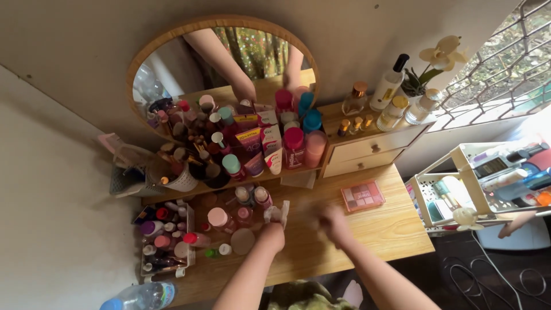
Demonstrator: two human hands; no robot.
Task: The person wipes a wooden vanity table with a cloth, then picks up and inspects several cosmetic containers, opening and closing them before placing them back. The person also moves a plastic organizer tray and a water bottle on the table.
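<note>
My left hand [272, 234] is closed around a crumpled white tissue [278, 212] just above the wooden dressing table [396, 224], near several small pink bottles [248, 215]. My right hand [334, 223] hovers blurred over the bare tabletop to the right of it; I cannot tell whether its fingers are closed or whether it holds anything. A pink eyeshadow palette [362, 196] lies open a little further right.
A round wood-framed mirror [221, 26] stands at the back above a shelf crowded with cosmetics. A small drawer unit [373, 150] holds perfume bottles. A box of bottles [166, 241] sits at the left, a white rack [459, 189] at the right.
</note>
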